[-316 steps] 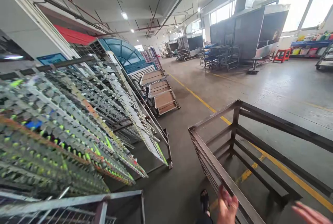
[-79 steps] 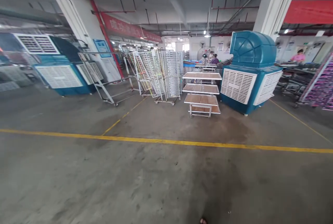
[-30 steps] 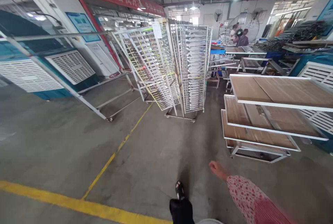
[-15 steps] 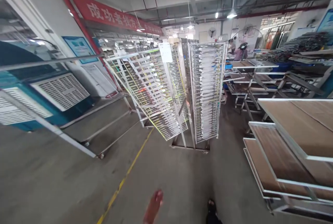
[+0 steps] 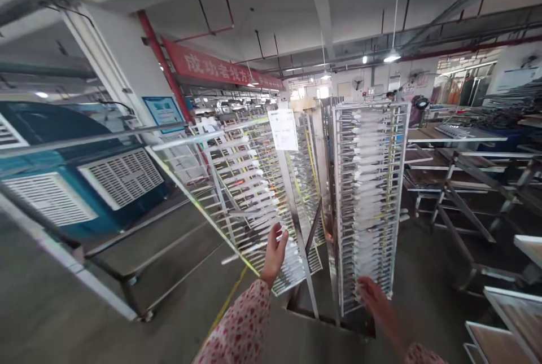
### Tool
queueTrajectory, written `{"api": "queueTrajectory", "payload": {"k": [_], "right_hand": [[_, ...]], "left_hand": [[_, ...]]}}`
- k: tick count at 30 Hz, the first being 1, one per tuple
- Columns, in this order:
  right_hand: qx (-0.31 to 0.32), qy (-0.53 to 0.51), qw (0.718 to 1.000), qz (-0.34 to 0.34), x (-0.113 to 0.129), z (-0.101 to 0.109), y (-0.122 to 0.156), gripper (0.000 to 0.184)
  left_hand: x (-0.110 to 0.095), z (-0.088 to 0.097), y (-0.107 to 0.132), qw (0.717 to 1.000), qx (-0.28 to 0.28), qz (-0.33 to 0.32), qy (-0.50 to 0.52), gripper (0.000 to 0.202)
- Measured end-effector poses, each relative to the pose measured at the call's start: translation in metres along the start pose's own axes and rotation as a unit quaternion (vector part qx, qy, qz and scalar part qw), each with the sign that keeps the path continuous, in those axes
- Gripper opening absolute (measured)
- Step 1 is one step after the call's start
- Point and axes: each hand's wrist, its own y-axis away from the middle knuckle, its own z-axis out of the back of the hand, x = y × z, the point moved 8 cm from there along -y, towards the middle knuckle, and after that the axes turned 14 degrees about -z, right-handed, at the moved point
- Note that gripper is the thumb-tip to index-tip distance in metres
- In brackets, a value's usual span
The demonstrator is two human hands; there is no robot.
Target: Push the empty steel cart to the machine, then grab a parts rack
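A wheeled metal rack holds two tall hinged frames with many thin rungs. Rows of white pieces fill the left frame (image 5: 249, 183) and the right frame (image 5: 372, 183). My left hand (image 5: 274, 254) is raised in front of the left frame, thumb and fingers apart and nothing held. Lower down, my right hand (image 5: 375, 296) reaches toward the bottom of the right frame with fingers stretched out; whether it touches the frame I cannot tell. A white paper sheet (image 5: 283, 130) hangs at the top of the rack's post (image 5: 302, 257).
On the left stand an empty-looking metal cart frame (image 5: 68, 257) and a teal air cooler (image 5: 55, 206). Shelving racks with brown boards (image 5: 499, 347) stand to the right. A yellow line (image 5: 228, 302) runs along the floor.
The rack now looms larger and nearer. My left hand and right hand have risen toward its two frames. The view has tilted upward, and the board shelves have slid toward the right edge.
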Motion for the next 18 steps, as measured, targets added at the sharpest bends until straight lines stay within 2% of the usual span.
{"api": "queueTrajectory", "payload": {"k": [2,3,5,6,8,10,14,18], "right_hand": [[0.008,-0.014,0.999,0.048,0.05,-0.028,-0.034,0.055],[-0.009,-0.017,0.997,0.075,0.072,-0.038,-0.047,0.058],[-0.054,-0.015,0.992,0.115,0.102,-0.055,-0.068,0.064],[-0.078,-0.012,0.988,0.129,0.11,-0.062,-0.076,0.067],[-0.121,-0.003,0.982,0.148,0.117,-0.076,-0.091,0.074],[-0.159,0.001,0.975,0.154,0.117,-0.086,-0.104,0.078],[-0.22,0.025,0.97,0.104,0.11,-0.092,-0.124,0.071],[-0.219,0.108,0.967,0.068,0.116,-0.089,-0.126,0.06]], "left_hand": [[0.006,-0.007,-0.035,1.0,-0.01,-0.017,0.002,0.086],[0.01,-0.012,-0.048,1.0,-0.009,-0.021,0.006,0.092],[0.021,-0.027,-0.068,0.999,0.017,-0.021,0.025,0.097],[0.028,-0.037,-0.073,0.998,0.043,-0.019,0.034,0.094],[0.041,-0.057,-0.076,0.994,0.095,-0.011,0.044,0.077],[0.053,-0.07,-0.074,0.993,0.11,-0.003,0.036,0.064],[0.069,-0.077,-0.072,0.998,0.067,0.008,0.019,0.054],[0.07,-0.077,-0.072,0.998,0.058,0.016,0.011,0.051]]}}
